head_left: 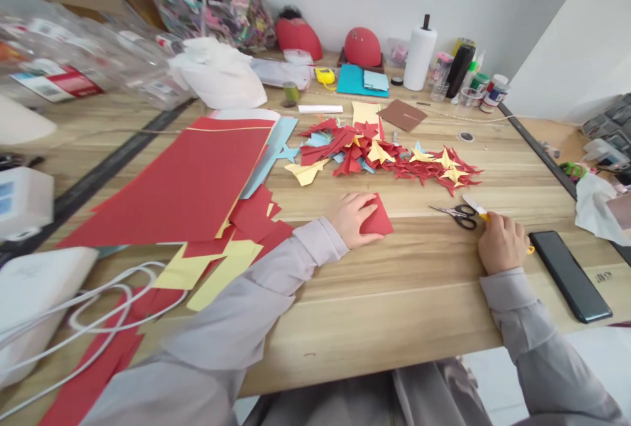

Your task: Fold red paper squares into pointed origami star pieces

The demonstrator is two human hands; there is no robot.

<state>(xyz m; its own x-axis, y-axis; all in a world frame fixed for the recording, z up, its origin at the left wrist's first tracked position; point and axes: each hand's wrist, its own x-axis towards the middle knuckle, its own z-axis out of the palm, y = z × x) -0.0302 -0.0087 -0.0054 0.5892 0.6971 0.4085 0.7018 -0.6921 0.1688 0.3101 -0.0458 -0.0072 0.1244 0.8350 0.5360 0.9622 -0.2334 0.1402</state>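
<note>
My left hand (pixel 351 219) rests on the table and holds a small piece of red paper (pixel 379 215) flat, its fingers and thumb at the paper's left side. My right hand (pixel 503 242) is closed round a yellow-handled knife; its pale blade (pixel 473 204) points away to the upper left, and most of the handle is hidden in the fist. Black-handled scissors (pixel 458 214) lie open just left of that hand. Beyond both hands is a heap of folded paper stars (pixel 365 150) in red, yellow and blue.
Large red sheets (pixel 187 183) and cut strips (pixel 221 275) lie at the left, near a white cable (pixel 128 294). A black phone (pixel 572 275) is at the right. Along the back stand a white bottle (pixel 420 54), a yellow tape measure (pixel 325 76) and several paint jars (pixel 494 94).
</note>
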